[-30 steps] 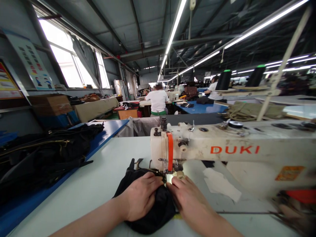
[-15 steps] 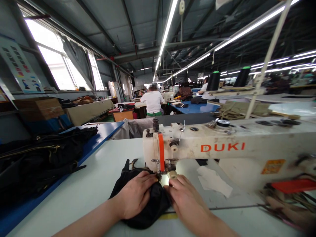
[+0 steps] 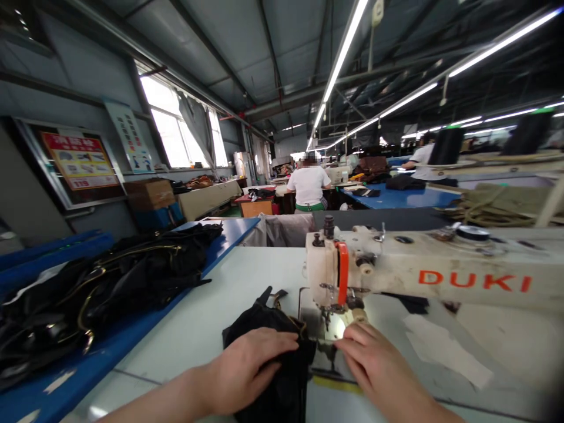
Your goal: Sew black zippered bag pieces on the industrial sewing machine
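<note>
A black fabric piece (image 3: 288, 388) with a gold zipper edge lies on the pale sewing table (image 3: 171, 346), left of the needle area. My left hand (image 3: 249, 367) grips it from above, fingers stretched over the cloth and thumb lower down. Beside the lit needle area of the white sewing machine (image 3: 374, 264), my right hand (image 3: 374, 355) has its thumb and fingertips pinched together. Whatever those fingertips may hold is too small to make out. A gap separates the fabric from my right hand, and the metal needle plate (image 3: 324, 346) shows between them.
Black fabric pieces with gold zippers (image 3: 127, 276) are heaped on a blue table (image 3: 101, 367) at left. A white scrap (image 3: 445, 346) lies under the machine arm. Black thread cones (image 3: 446, 147) stand behind it. A person in a white shirt (image 3: 308, 185) sits ahead.
The fabric has come out from under the needle area, drawn left and toward me by my left hand. My right hand stays by the needle. The view has swung left.
</note>
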Demonstrator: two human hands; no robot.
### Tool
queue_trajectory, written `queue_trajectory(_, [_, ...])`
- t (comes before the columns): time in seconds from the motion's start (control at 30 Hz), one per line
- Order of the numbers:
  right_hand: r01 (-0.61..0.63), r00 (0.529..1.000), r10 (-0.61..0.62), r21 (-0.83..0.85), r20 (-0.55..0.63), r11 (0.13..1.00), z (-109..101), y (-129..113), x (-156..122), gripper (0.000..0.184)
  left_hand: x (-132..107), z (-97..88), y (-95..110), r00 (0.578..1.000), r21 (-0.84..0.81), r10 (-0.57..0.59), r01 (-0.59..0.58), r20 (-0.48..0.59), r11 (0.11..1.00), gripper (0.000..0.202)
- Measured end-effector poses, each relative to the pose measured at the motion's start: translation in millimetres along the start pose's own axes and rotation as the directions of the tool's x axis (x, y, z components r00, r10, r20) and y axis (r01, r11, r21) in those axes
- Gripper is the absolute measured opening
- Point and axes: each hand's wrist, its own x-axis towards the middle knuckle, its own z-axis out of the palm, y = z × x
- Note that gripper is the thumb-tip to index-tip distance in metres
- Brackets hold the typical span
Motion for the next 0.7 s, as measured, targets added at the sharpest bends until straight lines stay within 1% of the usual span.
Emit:
queue_trajectory(0.03, [0.020,1.000,-0.020,0.004,0.006,1.000,0.2,-0.2,-0.5,0.025,-9.8,-2.7,6.2,0.996,-0.015,-0.060,0.059,-0.063,0.998,0.043])
queue_trajectory(0.07, [0.041,0.999,-0.041,0.008,0.006,0.999,0.4,-1.1,-1.5,0.025,-18.6,-3.3,12.7,0.982,-0.033,-0.130,0.127,-0.139,0.991,0.036])
queue_trajectory(0.13, [0.082,0.997,-0.082,0.023,-0.012,0.996,0.8,-5.7,-4.8,0.027,-33.2,3.3,25.1,0.921,-0.076,-0.259,0.248,-0.292,0.966,0.025])
queue_trajectory(0.17, [0.097,0.995,-0.096,0.033,-0.026,0.995,1.0,-9.9,-6.8,0.029,-39.0,10.5,30.4,0.888,-0.084,-0.296,0.284,-0.353,0.955,0.023])
queue_trajectory(0.2, [0.108,0.994,-0.106,0.041,-0.036,0.993,1.4,-15.5,-8.6,0.032,-43.6,19.8,34.6,0.865,-0.079,-0.308,0.302,-0.396,0.950,0.027])
queue_trajectory(0.27, [0.118,0.993,-0.117,0.061,-0.031,0.991,2.9,-29.9,-10.0,0.039,-49.4,41.2,39.7,0.845,-0.043,-0.290,0.304,-0.448,0.952,0.049])
queue_trajectory(0.3, [0.115,0.993,-0.114,0.077,-0.018,0.990,4.2,-38.1,-9.1,0.042,-50.4,51.0,40.7,0.845,-0.032,-0.285,0.304,-0.453,0.952,0.053])
queue_trajectory(0.33, [0.105,0.994,-0.106,0.103,-0.003,0.989,5.8,-46.5,-6.8,0.045,-50.5,58.6,41.0,0.846,-0.032,-0.289,0.308,-0.448,0.951,0.050])
queue_trajectory(0.37, [0.091,0.996,-0.093,0.143,0.009,0.986,7.3,-54.8,-3.2,0.049,-49.9,62.8,41.0,0.846,-0.046,-0.305,0.317,-0.438,0.947,0.042])
queue_trajectory(0.4, [0.068,0.997,-0.074,0.198,0.022,0.978,8.5,-62.7,1.3,0.053,-49.2,63.1,41.0,0.841,-0.074,-0.330,0.331,-0.429,0.941,0.032])
queue_trajectory(0.43, [0.039,0.998,-0.051,0.267,0.037,0.963,8.7,-70.4,6.5,0.057,-48.9,59.0,41.4,0.834,-0.117,-0.365,0.349,-0.414,0.930,0.024])
queue_trajectory(0.5, [-0.028,0.998,0.000,0.409,0.070,0.912,4.8,-85.4,17.1,0.058,-50.9,38.9,44.8,0.830,-0.240,-0.434,0.368,-0.352,0.898,0.018])
queue_trajectory(0.53, [-0.063,0.996,0.021,0.475,0.092,0.878,0.0,-93.3,21.6,0.052,-53.7,24.3,48.3,0.839,-0.310,-0.456,0.367,-0.298,0.877,0.017])
queue_trajectory(0.57, [-0.103,0.991,0.042,0.535,0.124,0.838,-6.6,-101.7,25.2,0.043,-57.6,8.2,53.0,0.856,-0.378,-0.458,0.353,-0.238,0.856,0.017])
queue_trajectory(0.6, [-0.136,0.986,0.051,0.595,0.157,0.792,-14.9,-110.5,27.6,0.031,-62.2,-8.3,58.9,0.874,-0.433,-0.448,0.335,-0.189,0.837,0.017])
queue_trajectory(0.63, [-0.189,0.972,0.043,0.656,0.232,0.731,-24.1,-119.6,28.5,0.023,-67.1,-24.2,65.8,0.887,-0.474,-0.434,0.317,-0.159,0.821,0.017])
queue_trajectory(0.67, [-0.248,0.955,0.035,0.726,0.296,0.641,-33.6,-128.9,28.1,0.021,-72.1,-38.5,73.3,0.891,-0.511,-0.427,0.299,-0.152,0.806,0.019])
queue_trajectory(0.7, [-0.292,0.940,0.002,0.801,0.341,0.522,-42.8,-138.0,26.5,0.024,-76.8,-50.7,81.1,0.889,-0.548,-0.430,0.285,-0.155,0.787,0.023])
